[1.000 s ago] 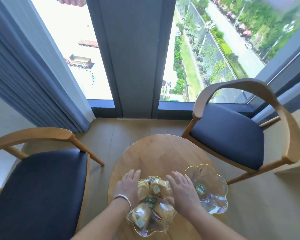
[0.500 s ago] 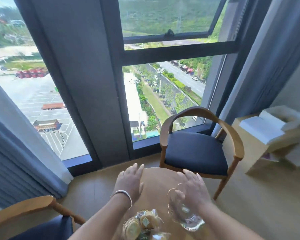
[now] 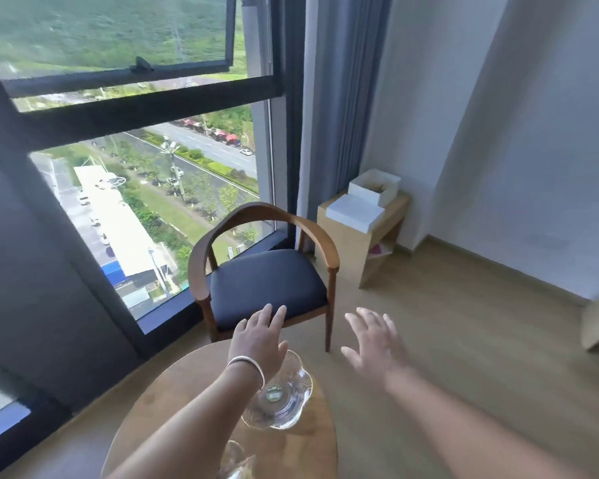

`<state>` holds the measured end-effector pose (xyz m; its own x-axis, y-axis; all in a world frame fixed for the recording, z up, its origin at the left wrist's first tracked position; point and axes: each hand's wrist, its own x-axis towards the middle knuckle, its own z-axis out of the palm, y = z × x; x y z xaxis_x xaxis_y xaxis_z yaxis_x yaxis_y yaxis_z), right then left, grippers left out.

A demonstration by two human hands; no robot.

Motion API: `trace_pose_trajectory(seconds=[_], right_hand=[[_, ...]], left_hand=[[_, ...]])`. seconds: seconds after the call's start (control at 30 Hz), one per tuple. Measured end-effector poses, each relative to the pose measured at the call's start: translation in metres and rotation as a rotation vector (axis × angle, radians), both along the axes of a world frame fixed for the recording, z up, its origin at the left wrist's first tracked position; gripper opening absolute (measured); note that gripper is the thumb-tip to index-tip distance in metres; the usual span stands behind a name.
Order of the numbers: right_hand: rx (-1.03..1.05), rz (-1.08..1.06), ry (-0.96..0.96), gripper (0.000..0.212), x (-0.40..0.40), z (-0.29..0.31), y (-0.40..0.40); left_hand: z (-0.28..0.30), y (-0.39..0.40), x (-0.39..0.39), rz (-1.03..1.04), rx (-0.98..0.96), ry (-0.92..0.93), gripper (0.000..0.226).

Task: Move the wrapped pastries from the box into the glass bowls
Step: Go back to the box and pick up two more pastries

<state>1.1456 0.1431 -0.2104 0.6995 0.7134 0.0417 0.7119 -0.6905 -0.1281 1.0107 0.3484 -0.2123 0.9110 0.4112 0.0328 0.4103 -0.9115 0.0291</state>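
- Head view: both hands are raised over the far part of the round wooden counter [image 3: 173,402] with nothing in them. The left hand [image 3: 258,340], with a silver bracelet [image 3: 246,364] at the wrist, is held flat with its fingers [image 3: 272,314] straight and together; the right hand [image 3: 374,344] is spread wide, fingers apart, out past the counter's right edge above the floor [image 3: 464,357].
- An empty glass bowl [image 3: 279,397] with a wavy rim stands on the right part of the counter, partly under the left wrist. The edge of a second glass bowl [image 3: 234,458] is just seen at the near edge of the picture; its contents cannot be made out.
- The box [image 3: 374,190], white and open, stands well apart on a small wooden side table [image 3: 357,236] in the far right corner, with a flat white lid [image 3: 355,212] just beside it. Something yellowish shows inside, probably wrapped pastries; it is too small to tell.
- The hands are probably held free and open because a fresh load has to be fetched from that box, and the empty bowl is kept near the counter's right edge, on the side facing it.
- A chair [image 3: 267,281] with a dark seat stands between counter and window [image 3: 153,188].
- Compared with half a second earlier, the view is swung further right: the left chair is lost, the filled bowl is nearly out of sight, and the box is shown more centrally. A second earlier, both hands were pressed around the pastries heaped in that bowl; now nothing is touched.
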Motion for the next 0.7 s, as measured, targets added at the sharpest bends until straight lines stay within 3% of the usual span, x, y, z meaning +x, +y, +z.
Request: trace_pose_trajectory(seconds=[0.4,0.7], right_hand=[[-0.047,-0.354,0.032,0.067,0.051,-0.016,-0.139],[-0.051,-0.425,0.093,0.068,0.127,-0.038,-0.188]], left_hand=[[-0.017,-0.114,0.128,-0.325,-0.039,0.027,0.073],[-0.035,-0.153,0.213,-0.369,-0.048,0.062,0.073]])
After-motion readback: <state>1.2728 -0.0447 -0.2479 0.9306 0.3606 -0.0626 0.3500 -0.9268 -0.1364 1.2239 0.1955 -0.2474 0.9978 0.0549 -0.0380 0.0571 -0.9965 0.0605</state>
